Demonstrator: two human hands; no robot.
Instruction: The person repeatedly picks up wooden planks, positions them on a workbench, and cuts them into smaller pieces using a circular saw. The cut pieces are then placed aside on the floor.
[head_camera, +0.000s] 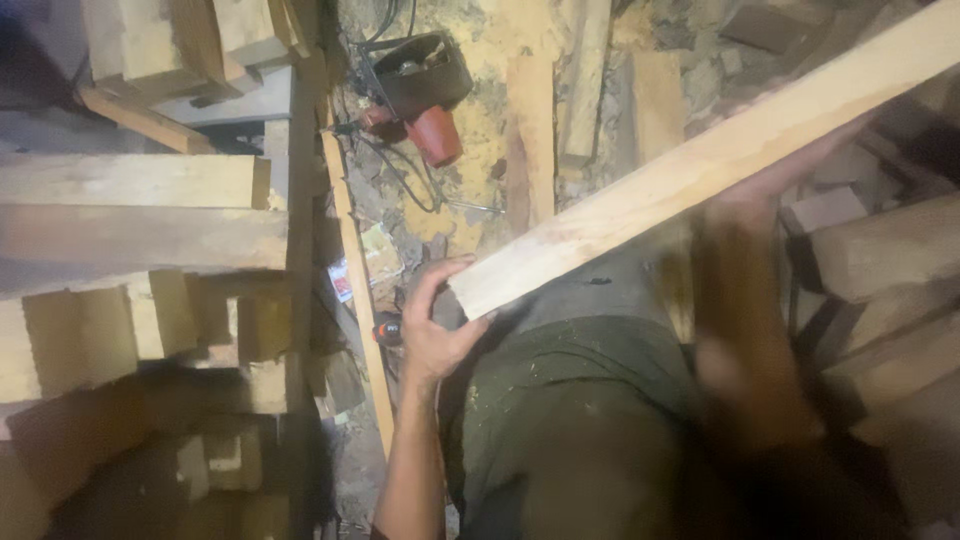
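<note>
While my left hand (437, 322) cups the near end of the long plank (700, 165), fingers curled round it, my right hand (760, 195) props it underneath farther up (blurred, grip unclear), slanting it above the sawdust floor (470, 140) near the red saw (420, 95).

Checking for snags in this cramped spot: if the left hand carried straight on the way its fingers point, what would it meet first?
The left hand already grips the near end of the pale plank, fingers pointing up and right. Straight on, it would meet that plank end at once. Beyond lie sawdust and scrap boards, though depth is unclear.
</note>
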